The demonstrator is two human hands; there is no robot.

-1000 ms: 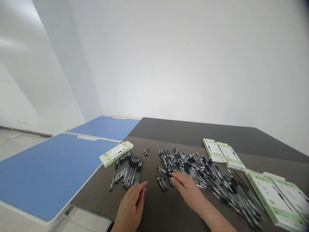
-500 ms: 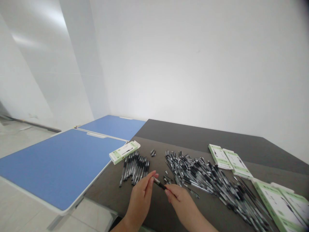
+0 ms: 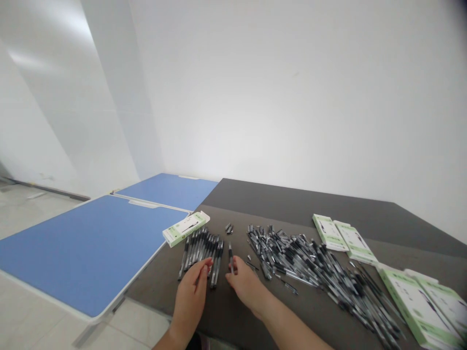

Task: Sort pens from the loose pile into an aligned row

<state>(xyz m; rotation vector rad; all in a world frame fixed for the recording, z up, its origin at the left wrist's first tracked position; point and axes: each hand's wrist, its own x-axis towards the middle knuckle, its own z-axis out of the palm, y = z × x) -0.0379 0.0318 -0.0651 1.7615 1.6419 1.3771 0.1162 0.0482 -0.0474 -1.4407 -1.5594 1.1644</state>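
Change: pen was held across both hands a moment ago; now the right hand alone has it, hands apart, pen turned from sideways to pointing away from the body.
Right hand (image 3: 246, 287): fingers pinched on the lower part of a single black pen (image 3: 231, 258), grip closed.
Left hand (image 3: 191, 294): fingers curled, tips just beside the near end of the pen row. Dark line across the fingers; cannot tell if anything is held.
Pen position: between the hands, above the right hand, between the pen row and the loose heap, touching neither.
Pen axis: long axis runs near-upright in view, roughly front to back, slight tilt. Cannot tell which end is the tip.
Pen row (image 3: 200, 255): black pens side by side, long axes front to back, left of the held pen.
Loose heap (image 3: 302, 257): many black pens, crossed and overlapping, right of the right hand.
Small black pieces (image 3: 228, 227): short cluster beyond the held pen, too small to identify.
Surface: dark table (image 3: 292, 194), matte, holds everything above.
Boxes: green-and-white pen box (image 3: 184, 229) at far end of the row; four more at right (image 3: 329, 232) (image 3: 355, 241) (image 3: 404, 306) (image 3: 441, 306).
Room: two blue folding tables (image 3: 83, 253) (image 3: 171, 190) on the left, tiled floor (image 3: 127, 321), white wall (image 3: 255, 97).
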